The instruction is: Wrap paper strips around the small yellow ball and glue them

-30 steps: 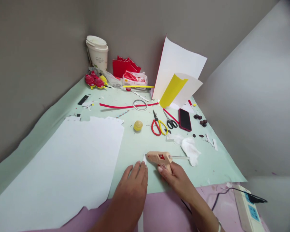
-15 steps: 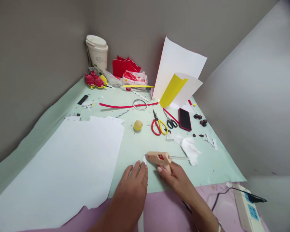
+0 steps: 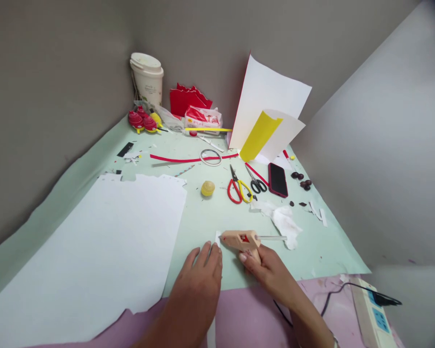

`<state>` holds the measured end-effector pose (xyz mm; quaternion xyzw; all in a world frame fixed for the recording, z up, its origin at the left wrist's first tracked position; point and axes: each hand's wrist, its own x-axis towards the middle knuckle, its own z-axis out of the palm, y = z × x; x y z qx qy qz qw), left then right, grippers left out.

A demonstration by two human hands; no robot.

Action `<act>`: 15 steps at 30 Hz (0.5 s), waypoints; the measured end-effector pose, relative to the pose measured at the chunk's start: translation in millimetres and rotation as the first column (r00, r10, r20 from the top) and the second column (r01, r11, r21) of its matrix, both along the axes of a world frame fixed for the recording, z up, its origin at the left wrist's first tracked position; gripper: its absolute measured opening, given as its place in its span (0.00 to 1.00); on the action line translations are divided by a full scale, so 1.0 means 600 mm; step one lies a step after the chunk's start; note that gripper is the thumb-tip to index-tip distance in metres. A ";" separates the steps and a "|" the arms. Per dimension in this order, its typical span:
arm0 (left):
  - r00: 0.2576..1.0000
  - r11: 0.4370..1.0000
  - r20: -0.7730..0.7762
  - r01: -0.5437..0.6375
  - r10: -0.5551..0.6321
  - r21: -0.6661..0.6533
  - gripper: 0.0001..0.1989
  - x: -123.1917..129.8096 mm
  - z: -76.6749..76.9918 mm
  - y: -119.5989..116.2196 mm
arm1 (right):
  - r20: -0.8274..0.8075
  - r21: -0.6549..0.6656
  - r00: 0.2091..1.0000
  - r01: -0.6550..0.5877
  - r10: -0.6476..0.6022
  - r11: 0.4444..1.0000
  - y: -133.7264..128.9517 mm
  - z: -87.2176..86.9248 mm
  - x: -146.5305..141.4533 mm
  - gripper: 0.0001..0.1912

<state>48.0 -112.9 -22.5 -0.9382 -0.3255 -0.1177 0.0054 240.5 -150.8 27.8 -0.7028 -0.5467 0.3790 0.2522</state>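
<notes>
My right hand (image 3: 270, 270) is wrapped round the handle of a beige glue gun (image 3: 241, 239), with a clear glue stick (image 3: 273, 238) poking from its back. The gun's nozzle is at the top end of a narrow white paper strip (image 3: 218, 237). Flat on that strip lies my left hand (image 3: 203, 270), its fingers stretched out and slightly apart, just left of the gun. Below my left hand the strip shows again over the table's near edge. A small yellow coiled roll (image 3: 208, 188) sits beyond both hands.
A large white sheet (image 3: 112, 251) covers the left. Red-yellow scissors (image 3: 238, 186), black scissors (image 3: 257, 181), a phone (image 3: 277, 180) and crumpled tissue (image 3: 284, 222) lie beyond the gun. A cup (image 3: 147, 79) stands at the back left; a power strip (image 3: 373, 309) lies near right.
My right hand and the glue gun have shifted slightly right and toward me, so more of the strip's tip shows. My left hand stays in place.
</notes>
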 end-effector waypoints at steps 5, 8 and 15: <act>1.000 1.000 0.001 -0.003 0.003 0.001 0.18 -0.001 0.004 0.001 | -0.009 0.004 1.000 0.020 -0.019 1.000 0.000 -0.001 0.003 0.17; 1.000 1.000 0.008 -0.003 0.003 0.005 0.18 -0.001 0.005 0.000 | -0.018 -0.001 0.999 0.045 -0.045 0.999 -0.001 -0.002 0.005 0.18; 1.000 1.000 -0.018 0.000 -0.001 -0.020 0.19 -0.001 -0.001 0.000 | -0.014 0.010 0.999 0.032 -0.032 0.999 -0.001 -0.004 0.004 0.17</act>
